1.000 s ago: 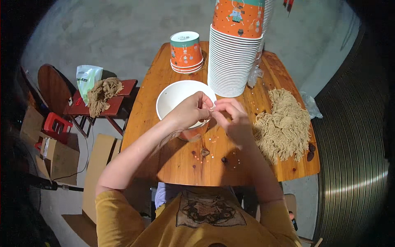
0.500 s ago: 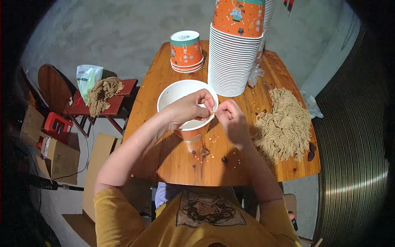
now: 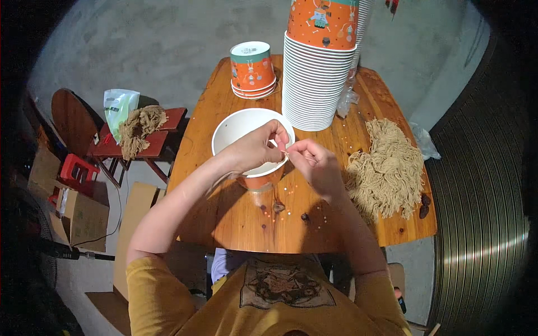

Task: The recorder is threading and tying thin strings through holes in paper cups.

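Note:
Over the right rim of a white-lined orange paper bucket (image 3: 228, 130), my two hands meet fingertip to fingertip. My left hand (image 3: 253, 150) reaches across the bucket's mouth, its thumb and fingers pinched on a thin pale string (image 3: 286, 154). Just outside the rim, my right hand (image 3: 319, 168) pinches the same string, and a bit of it shows along the fingers. Fingertips hide most of the string. To the right of my right hand lies a loose heap of beige yarn (image 3: 388, 171).
A tall stack of nested paper buckets (image 3: 314, 84) rises behind the bucket, with a short upside-down stack (image 3: 251, 70) at the back left. Small coloured beads (image 3: 288, 213) are scattered on the wooden table (image 3: 246, 232). A red bench (image 3: 168, 120) holds more yarn (image 3: 140, 130) and a plastic bag (image 3: 119, 106).
My right hand has turned slightly, its fingers now more drawn over toward the left fingertips. A strand of string shows along it. The left hand keeps its pinch.

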